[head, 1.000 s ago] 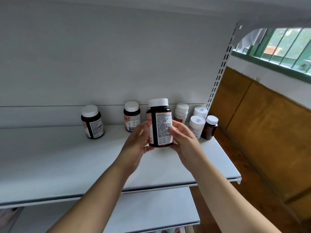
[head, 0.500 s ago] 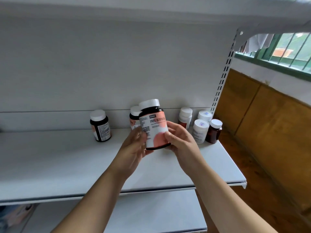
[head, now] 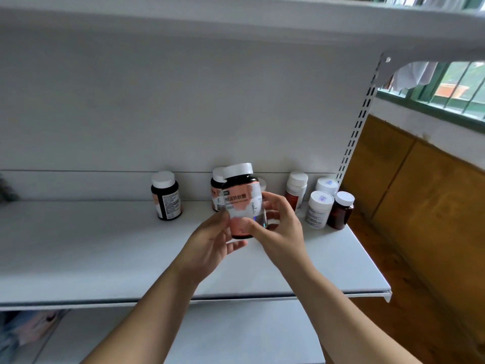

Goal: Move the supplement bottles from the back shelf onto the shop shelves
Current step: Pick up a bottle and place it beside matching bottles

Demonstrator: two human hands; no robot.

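left grip [head: 210, 243] and right grip [head: 279, 227] both clasp a tilted white-capped bottle [head: 242, 203] between them, above the shelf [head: 78, 245]; other bottles [head: 166, 195] stand just beyond.

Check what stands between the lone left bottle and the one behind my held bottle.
Head view: only bare shelf between lone bottle and rear bottle.

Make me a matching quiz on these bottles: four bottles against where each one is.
1 pink-label bottle
2 amber bottle
3 lone dark bottle
4 front white bottle

A rightmost bottle on the shelf
B leftmost bottle on the shelf
C held by left hand and right hand
D just left of the amber bottle

Pairs: 1-C, 2-A, 3-B, 4-D
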